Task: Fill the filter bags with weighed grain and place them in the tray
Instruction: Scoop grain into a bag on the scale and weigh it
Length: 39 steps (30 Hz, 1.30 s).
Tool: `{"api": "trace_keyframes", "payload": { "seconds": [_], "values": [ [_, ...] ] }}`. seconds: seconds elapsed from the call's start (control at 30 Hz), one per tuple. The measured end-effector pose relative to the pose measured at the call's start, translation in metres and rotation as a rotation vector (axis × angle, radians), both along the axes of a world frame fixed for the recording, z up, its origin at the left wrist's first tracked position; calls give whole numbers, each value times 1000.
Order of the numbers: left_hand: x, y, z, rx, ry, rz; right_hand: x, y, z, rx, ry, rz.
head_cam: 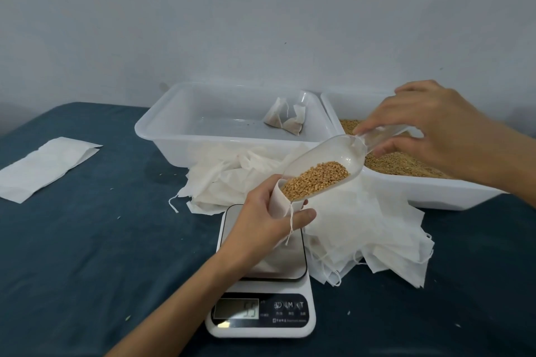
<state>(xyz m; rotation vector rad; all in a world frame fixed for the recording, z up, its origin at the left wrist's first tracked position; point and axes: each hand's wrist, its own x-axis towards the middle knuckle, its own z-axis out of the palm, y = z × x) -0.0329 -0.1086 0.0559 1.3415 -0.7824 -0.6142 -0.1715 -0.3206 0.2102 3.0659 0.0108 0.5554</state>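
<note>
My left hand [261, 220] grips a white filter bag [280, 201] by its open mouth, holding it upright over the kitchen scale [261, 307]. My right hand [429, 130] pinches the handle of a clear plastic scoop [327, 159]. The scoop tilts down to the left, and its lip with golden grain [316, 180] sits at the bag's mouth. Behind, a white tray [179, 133] holds two filled bags [285, 117] in its far right corner. A second white tray [435, 191] on the right holds loose grain.
A heap of empty filter bags [362, 220] with strings lies between the trays and the scale. A flat white packet [43, 168] rests on the blue cloth at the left. Stray grains dot the cloth. The wall stands close behind the trays.
</note>
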Motion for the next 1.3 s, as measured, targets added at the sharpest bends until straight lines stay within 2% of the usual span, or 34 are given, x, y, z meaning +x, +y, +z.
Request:
{"api": "trace_keyframes", "payload": {
  "seconds": [0.83,1.3],
  "values": [
    [-2,2,2,28,1,24,-1,5,1,-108,-40,43],
    [-1,5,8,56,18,40,0,0,-4,-69,-24,22]
  ]
}}
